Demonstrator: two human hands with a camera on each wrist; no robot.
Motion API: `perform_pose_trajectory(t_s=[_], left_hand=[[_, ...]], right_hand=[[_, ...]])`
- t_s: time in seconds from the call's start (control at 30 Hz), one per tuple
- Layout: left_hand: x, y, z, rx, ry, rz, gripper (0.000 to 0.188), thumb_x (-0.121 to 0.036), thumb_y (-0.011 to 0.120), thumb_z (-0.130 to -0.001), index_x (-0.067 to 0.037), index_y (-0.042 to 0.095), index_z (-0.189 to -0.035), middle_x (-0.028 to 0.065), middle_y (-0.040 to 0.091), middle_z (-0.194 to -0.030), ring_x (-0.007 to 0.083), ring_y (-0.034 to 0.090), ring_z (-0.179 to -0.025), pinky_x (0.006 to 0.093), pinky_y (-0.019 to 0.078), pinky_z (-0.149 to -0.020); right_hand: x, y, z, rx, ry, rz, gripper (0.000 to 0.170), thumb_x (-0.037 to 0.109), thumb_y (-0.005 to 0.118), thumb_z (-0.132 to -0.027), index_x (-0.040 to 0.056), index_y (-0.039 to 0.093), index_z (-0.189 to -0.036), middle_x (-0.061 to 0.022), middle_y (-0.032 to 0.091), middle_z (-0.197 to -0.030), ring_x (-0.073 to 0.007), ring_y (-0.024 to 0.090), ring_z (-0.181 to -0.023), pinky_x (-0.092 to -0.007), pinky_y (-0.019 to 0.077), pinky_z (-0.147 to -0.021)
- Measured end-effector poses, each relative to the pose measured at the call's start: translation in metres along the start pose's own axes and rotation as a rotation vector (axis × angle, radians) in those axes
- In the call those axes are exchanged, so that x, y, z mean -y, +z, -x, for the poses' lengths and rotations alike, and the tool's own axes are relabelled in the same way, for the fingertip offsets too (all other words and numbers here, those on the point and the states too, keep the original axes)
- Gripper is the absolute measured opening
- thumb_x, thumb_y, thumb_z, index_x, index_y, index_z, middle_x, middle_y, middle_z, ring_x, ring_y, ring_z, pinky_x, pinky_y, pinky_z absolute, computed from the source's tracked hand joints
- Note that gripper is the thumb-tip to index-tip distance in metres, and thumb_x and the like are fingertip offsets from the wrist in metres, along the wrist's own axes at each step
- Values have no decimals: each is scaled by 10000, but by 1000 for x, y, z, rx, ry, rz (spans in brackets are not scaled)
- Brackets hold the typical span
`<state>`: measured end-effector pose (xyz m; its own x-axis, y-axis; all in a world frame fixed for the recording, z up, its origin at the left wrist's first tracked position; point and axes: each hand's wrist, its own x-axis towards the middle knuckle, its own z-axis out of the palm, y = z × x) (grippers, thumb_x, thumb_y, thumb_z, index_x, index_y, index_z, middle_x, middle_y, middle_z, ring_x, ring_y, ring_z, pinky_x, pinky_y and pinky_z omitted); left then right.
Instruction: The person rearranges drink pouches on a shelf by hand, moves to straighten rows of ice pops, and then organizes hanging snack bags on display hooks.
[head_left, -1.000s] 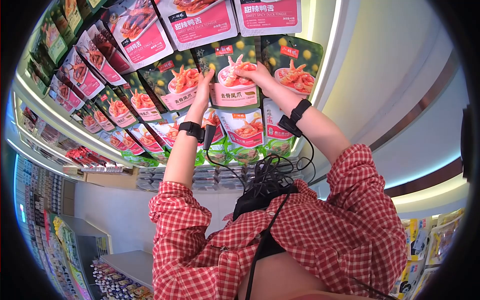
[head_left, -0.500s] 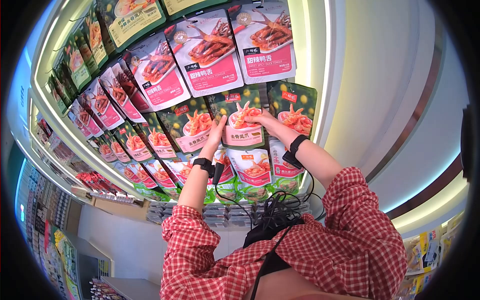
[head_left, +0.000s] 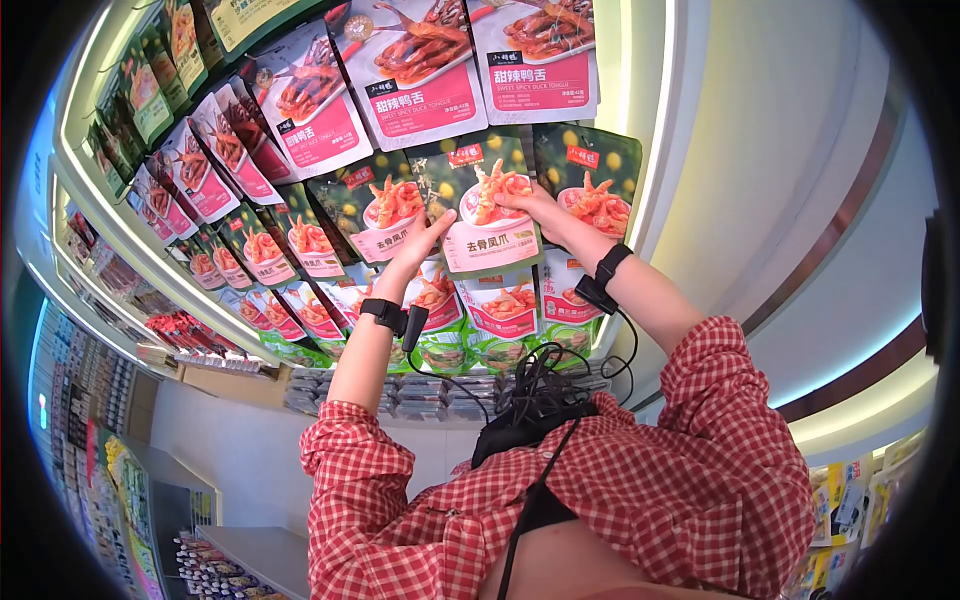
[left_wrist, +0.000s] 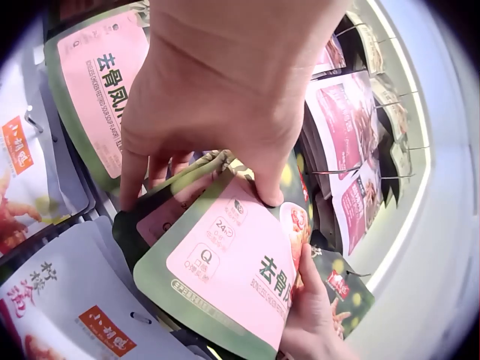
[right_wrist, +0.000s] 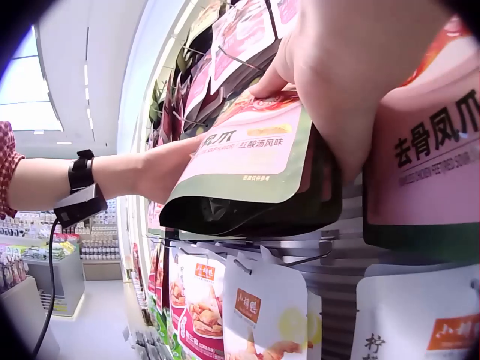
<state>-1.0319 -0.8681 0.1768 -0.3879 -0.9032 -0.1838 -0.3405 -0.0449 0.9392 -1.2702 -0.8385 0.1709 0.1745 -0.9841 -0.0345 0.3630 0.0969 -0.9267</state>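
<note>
My L hand point(head_left: 424, 240) & R hand point(head_left: 537, 208) pinch the front pouch point(head_left: 488, 255) at its sides, w/ a rear pouch point(left_wrist: 159, 222) showing in L wrist view, not head.

Stacked green-and-pink pouches point(head_left: 490, 243), print upright, gripped by left hand point(head_left: 424, 240), right hand point(head_left: 541, 208)

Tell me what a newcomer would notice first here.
Probably the green-and-pink pouch near the head view's centre, held between both hands. Next, the red-checked shirt filling the lower middle, and the tangled black cables above it, just below the display.
</note>
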Motion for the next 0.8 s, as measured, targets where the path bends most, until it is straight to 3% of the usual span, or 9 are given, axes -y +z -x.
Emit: perform_pose_trajectory(t_s=[0.1, 0.2, 0.3, 0.47, 0.53, 0.7, 0.8], left_hand=[[13, -5, 0, -20, -15, 22, 881, -555, 630, -767, 31, 283, -1325, 168, 500, -1190, 228, 549, -1027, 341, 464, -829], [44, -7, -12, -123, 101, 1, 822, -483, 661, -778, 29, 302, -1311, 150, 518, -1162, 201, 558, -1001, 328, 470, -814], [7, 3, 23, -49, 94, 72, 801, -429, 696, -763, 67, 330, -1275, 183, 506, -1184, 222, 529, -1047, 325, 427, -894], [16, 8, 30, -71, 114, 77, 738, -436, 665, -794, 4, 340, -1289, 123, 534, -1140, 181, 562, -979, 311, 474, -802], [17, 11, 29, -60, 102, 141, 729, -408, 679, -789, 50, 360, -1257, 153, 519, -1173, 194, 521, -1050, 305, 417, -899], [32, 11, 14, -66, 139, 160, 646, -404, 659, -806, 29, 413, -1218, 127, 557, -1128, 182, 528, -1038, 300, 393, -925], [38, 9, 16, -119, 108, -2, 598, -358, 653, -809, 42, 433, -1195, 139, 564, -1110, 187, 534, -1022, 302, 402, -908]], right_hand=[[-2, 9, 6, -11, 22, -51, 456, 169, 719, -773, 40, 506, -1155, -81, 602, -1090, -162, 596, -976, -298, 487, -826], [-5, 13, 11, -22, 17, -98, 452, 159, 720, -772, 43, 502, -1151, -77, 603, -1082, -158, 601, -962, -296, 496, -815], [-9, 15, 17, -17, -4, -107, 444, 152, 718, -773, 46, 503, -1146, -74, 604, -1078, -151, 602, -953, -293, 493, -819], [-6, 21, 30, -49, -45, -49, 422, 149, 719, -771, 47, 518, -1128, -66, 611, -1062, -140, 602, -941, -282, 486, -819], [-17, 14, 22, -41, -89, -35, 433, 160, 729, -764, 28, 521, -1120, -73, 611, -1057, -137, 599, -935, -278, 480, -814], [-45, 12, 15, -233, -285, 107, 472, 165, 752, -738, -12, 503, -1098, -89, 604, -1035, -141, 585, -936, -267, 468, -813], [-67, 2, 15, -291, -349, 281, 518, 151, 748, -731, -36, 481, -1133, -117, 595, -1069, -168, 581, -967, -278, 461, -832]])
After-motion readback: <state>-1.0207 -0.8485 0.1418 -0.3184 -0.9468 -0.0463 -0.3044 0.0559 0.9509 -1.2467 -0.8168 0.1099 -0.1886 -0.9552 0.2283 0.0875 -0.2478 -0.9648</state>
